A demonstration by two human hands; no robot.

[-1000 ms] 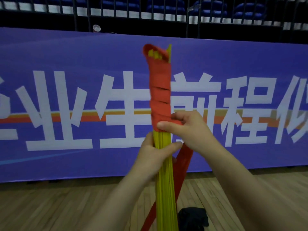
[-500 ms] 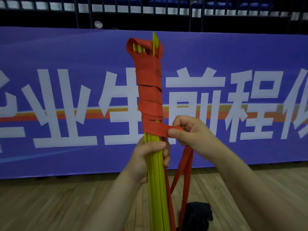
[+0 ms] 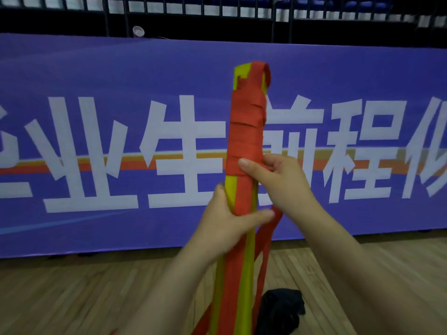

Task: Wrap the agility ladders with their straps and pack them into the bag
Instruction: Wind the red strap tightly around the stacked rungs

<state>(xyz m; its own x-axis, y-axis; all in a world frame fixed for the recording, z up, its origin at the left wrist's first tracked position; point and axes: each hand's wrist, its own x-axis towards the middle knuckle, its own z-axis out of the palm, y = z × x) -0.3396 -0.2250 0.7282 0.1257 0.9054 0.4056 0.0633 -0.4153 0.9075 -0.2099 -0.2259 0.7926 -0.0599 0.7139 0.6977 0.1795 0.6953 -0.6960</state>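
Note:
A bundle of yellow agility-ladder rungs stands upright in front of me. A red strap is wound several times around its upper half. My left hand grips the bundle below the wrapped part, thumb across the front. My right hand holds the strap at the lowest turn, thumb pressed on the red band. Loose lengths of the strap hang down on the right of the bundle. A black bag lies crumpled on the floor behind the bundle's lower end.
A long purple banner with large white characters runs across the view behind the bundle. Dark railings stand above it. The floor is light wooden boards.
The bundle has turned and shifted right, showing a flat yellow face. My right hand has brought the strap around to the front at the lowest turn. My left hand has re-gripped slightly lower.

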